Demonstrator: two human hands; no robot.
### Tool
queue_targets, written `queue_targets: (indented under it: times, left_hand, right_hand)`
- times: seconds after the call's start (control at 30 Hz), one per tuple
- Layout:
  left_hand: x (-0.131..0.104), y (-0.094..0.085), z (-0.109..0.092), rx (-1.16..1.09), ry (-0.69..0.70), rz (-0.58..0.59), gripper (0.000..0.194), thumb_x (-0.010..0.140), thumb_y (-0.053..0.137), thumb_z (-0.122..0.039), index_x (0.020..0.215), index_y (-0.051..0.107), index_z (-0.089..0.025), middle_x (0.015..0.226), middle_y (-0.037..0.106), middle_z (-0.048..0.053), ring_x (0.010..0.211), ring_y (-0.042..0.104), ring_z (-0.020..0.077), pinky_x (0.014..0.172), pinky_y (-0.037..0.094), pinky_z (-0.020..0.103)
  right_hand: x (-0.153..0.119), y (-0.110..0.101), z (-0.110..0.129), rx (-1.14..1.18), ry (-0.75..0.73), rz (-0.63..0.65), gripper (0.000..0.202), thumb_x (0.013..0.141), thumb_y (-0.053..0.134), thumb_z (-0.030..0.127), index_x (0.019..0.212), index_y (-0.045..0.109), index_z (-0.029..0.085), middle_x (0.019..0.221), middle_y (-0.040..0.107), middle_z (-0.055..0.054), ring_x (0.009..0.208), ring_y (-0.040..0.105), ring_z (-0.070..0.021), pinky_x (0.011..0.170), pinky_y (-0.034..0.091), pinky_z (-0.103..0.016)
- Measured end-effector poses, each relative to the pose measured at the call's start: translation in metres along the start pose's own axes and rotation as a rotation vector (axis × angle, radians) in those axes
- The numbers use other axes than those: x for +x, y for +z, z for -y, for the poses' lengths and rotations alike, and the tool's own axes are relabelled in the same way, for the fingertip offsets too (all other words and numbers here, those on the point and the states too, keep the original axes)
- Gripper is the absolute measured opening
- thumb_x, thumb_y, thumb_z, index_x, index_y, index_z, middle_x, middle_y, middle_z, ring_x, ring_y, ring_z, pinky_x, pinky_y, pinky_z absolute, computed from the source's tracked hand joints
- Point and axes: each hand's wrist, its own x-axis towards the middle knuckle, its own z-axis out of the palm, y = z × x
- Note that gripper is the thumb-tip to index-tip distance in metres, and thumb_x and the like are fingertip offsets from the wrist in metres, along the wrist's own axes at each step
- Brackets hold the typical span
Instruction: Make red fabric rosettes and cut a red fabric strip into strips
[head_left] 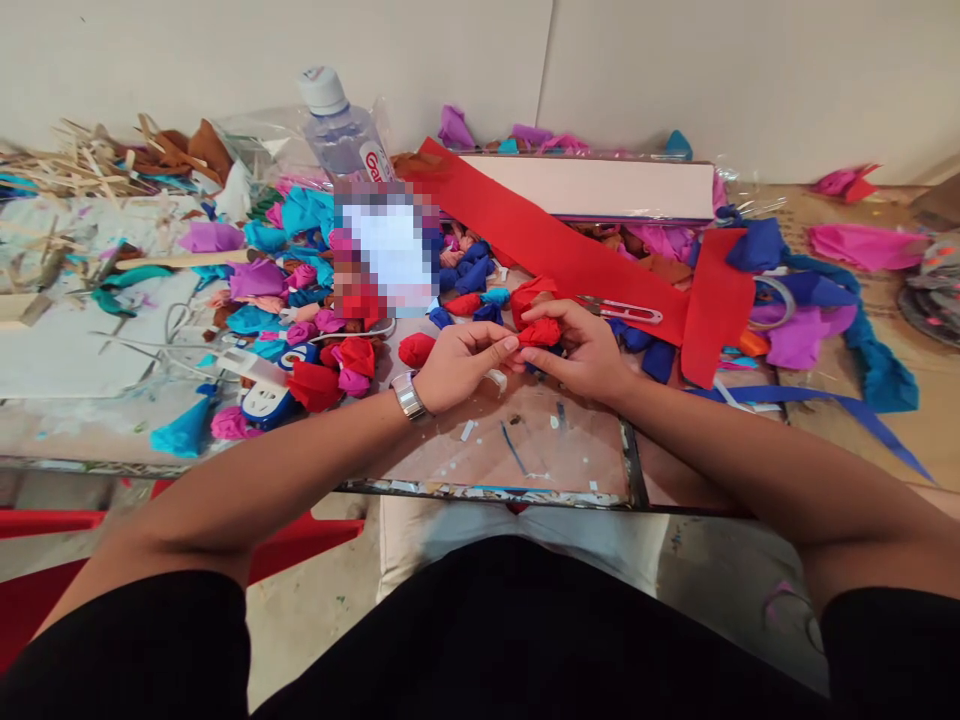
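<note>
Red crinkled paper, gathered into a small bud (pixel 540 333), is found at the centre of the frame, between your hands and above the table (pixel 480 450). Your left hand (pixel 459 368) has thumb and fingertips pinched together at the bud's left end; your right hand (pixel 581 348) is clamped on its right side, fingers over the top and thumb beneath. Principal risk, in this judgement: the thin paper may crush or tear if your two pinches press hard or pull against each other, and its folds may loosen if either one slackens. Second finding: a slim cutting tool (pixel 626 311) lies on the long red strip (pixel 525 225), right of centre, its pointed end just beside your right fingers; a careless reach that way could prick you. Third: a loose red bud (pixel 416 350) rests near your left hand, where a sweep of the wrist could send it rolling. Lastly, the white cable (pixel 180 345) left of centre runs among paper pieces and could drag them if your left forearm catches it.
</note>
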Motion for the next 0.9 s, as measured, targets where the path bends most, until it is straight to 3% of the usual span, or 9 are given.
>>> queue_targets:
  times: [0.17, 0.33, 0.47, 0.63, 0.9]
  left_hand:
    - [0.0001, -0.0015, 0.0003, 0.067, 0.018, -0.009, 0.051, 0.088, 0.085, -0.065, 0.092, 0.079, -0.015, 0.084, 0.083, 0.008, 0.074, 0.078, 0.0172, 0.074, 0.064, 0.029]
    - [0.0000, -0.0030, 0.0023, 0.083, 0.026, 0.018, 0.049, 0.092, 0.082, -0.064, 0.094, 0.079, -0.016, 0.084, 0.083, 0.008, 0.072, 0.076, 0.0165, 0.071, 0.062, 0.029]
    - [-0.0002, -0.0029, 0.0043, 0.110, 0.057, 0.037, 0.049, 0.094, 0.078, -0.064, 0.094, 0.079, -0.016, 0.084, 0.083, 0.008, 0.074, 0.076, 0.0176, 0.072, 0.062, 0.031]
    - [-0.0020, -0.0027, 0.0048, 0.256, 0.147, 0.021, 0.046, 0.098, 0.075, -0.062, 0.094, 0.079, -0.016, 0.088, 0.083, 0.009, 0.078, 0.076, 0.0186, 0.076, 0.061, 0.031]
    - [-0.0043, -0.0034, -0.0009, 0.530, 0.311, -0.014, 0.038, 0.103, 0.069, -0.052, 0.091, 0.080, -0.018, 0.086, 0.081, 0.006, 0.075, 0.071, 0.0159, 0.073, 0.056, 0.028]
  right_hand:
    - [0.0012, -0.0031, 0.0023, -0.064, -0.011, 0.012, 0.034, 0.094, 0.084, 0.052, 0.108, 0.076, 0.023, 0.102, 0.081, -0.006, 0.091, 0.075, -0.0215, 0.086, 0.059, -0.036]
    - [0.0009, -0.0015, -0.0009, -0.031, 0.004, 0.013, 0.043, 0.088, 0.089, 0.053, 0.114, 0.075, 0.023, 0.110, 0.080, -0.008, 0.097, 0.076, -0.0240, 0.089, 0.060, -0.038]
    - [0.0011, -0.0024, -0.0004, -0.069, -0.012, 0.030, 0.034, 0.093, 0.083, 0.052, 0.110, 0.075, 0.024, 0.106, 0.081, -0.007, 0.095, 0.075, -0.0244, 0.090, 0.059, -0.040]
    - [0.0028, -0.0037, 0.0014, -0.095, -0.004, 0.031, 0.030, 0.095, 0.079, 0.054, 0.100, 0.075, 0.024, 0.097, 0.080, -0.006, 0.089, 0.072, -0.0238, 0.086, 0.056, -0.040]
    - [0.0027, -0.0028, 0.0021, -0.076, -0.005, 0.043, 0.025, 0.096, 0.079, 0.047, 0.100, 0.075, 0.023, 0.091, 0.077, -0.004, 0.082, 0.069, -0.0208, 0.079, 0.053, -0.037]
